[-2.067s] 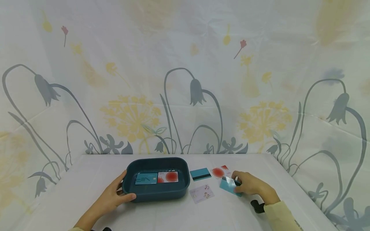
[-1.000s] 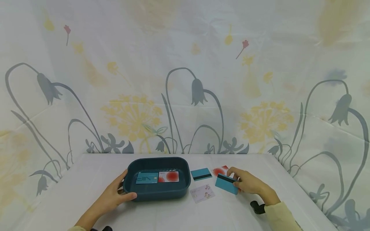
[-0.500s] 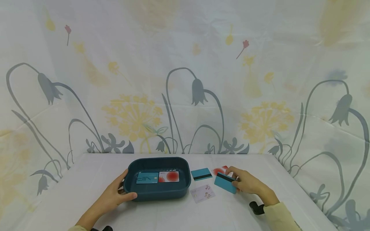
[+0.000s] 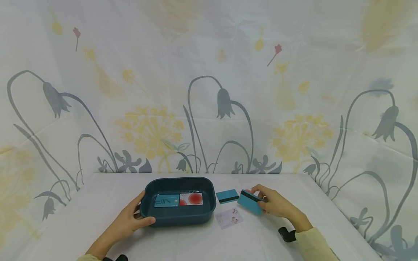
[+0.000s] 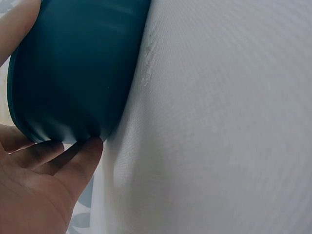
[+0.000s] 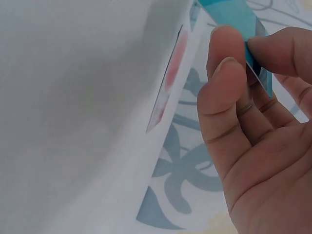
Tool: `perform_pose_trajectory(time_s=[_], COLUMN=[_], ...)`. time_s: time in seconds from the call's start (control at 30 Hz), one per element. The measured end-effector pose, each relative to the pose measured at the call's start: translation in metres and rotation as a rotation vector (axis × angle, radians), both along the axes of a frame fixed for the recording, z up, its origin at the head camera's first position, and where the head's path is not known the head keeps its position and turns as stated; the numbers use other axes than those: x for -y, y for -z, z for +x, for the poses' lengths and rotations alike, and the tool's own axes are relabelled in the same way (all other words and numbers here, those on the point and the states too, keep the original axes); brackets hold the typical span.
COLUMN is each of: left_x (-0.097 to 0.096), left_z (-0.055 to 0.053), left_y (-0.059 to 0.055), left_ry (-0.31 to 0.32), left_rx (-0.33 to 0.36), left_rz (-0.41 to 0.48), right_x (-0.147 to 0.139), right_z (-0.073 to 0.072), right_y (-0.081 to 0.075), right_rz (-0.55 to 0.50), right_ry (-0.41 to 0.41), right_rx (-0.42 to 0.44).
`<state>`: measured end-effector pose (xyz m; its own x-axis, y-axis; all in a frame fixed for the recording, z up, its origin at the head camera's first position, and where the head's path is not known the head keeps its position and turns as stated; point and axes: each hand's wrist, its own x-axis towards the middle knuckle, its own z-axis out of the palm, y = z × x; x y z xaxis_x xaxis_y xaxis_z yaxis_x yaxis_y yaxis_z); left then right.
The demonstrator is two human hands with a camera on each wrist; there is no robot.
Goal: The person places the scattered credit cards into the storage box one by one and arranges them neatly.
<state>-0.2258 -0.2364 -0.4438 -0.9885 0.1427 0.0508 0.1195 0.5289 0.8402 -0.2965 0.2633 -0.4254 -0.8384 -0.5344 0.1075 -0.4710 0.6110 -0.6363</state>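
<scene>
My right hand [image 4: 277, 206] pinches a blue plastic card [image 4: 249, 205] with a black magnetic stripe between thumb and fingers, tilted over the table. The right wrist view shows the card [image 6: 236, 17] up at the fingertips. Behind it, a red-and-white card [image 6: 169, 78] is mostly hidden in the head view. My left hand [image 4: 127, 219] grips the left end of a dark teal plastic tub [image 4: 183, 219], thumb at the front. In the left wrist view, fingertips press the tub's [image 5: 78, 68] end wall. Inside lie a teal card [image 4: 166, 201] and a red-and-white card [image 4: 191, 199], side by side.
Right of the tub, a second blue striped card [image 4: 227, 196] lies on the white tablecloth [image 4: 196, 243]. Nearer the front is a pale card [image 4: 229, 218] with small pictures. A flower-printed curtain [image 4: 209, 54] hangs behind the table.
My right hand has raised the blue card from the table, tilted it and moved it left, over the red-and-white card. The left hand and tub have stayed in place.
</scene>
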Motion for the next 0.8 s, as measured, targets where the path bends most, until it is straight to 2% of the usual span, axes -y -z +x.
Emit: perform_pose_trajectory(time_s=[0.27, 0.47, 0.7, 0.8], left_x=[0.001, 0.002, 0.001, 0.002], left_z=[0.001, 0.0, 0.001, 0.002], left_y=[0.001, 0.002, 0.002, 0.002], left_ry=[0.003, -0.006, 0.002, 0.005], left_rx=[0.003, 0.002, 0.011, 0.006], left_rz=[0.006, 0.01, 0.027, 0.032], right_x=[0.012, 0.026, 0.045, 0.058], right_z=[-0.004, -0.007, -0.011, -0.014], right_y=[-0.008, -0.021, -0.037, -0.043], right_rz=[-0.055, -0.055, -0.079, -0.075], right_ry=[-0.049, -0.074, -0.077, -0.103], right_rx=[-0.017, -0.061, -0.032, -0.053])
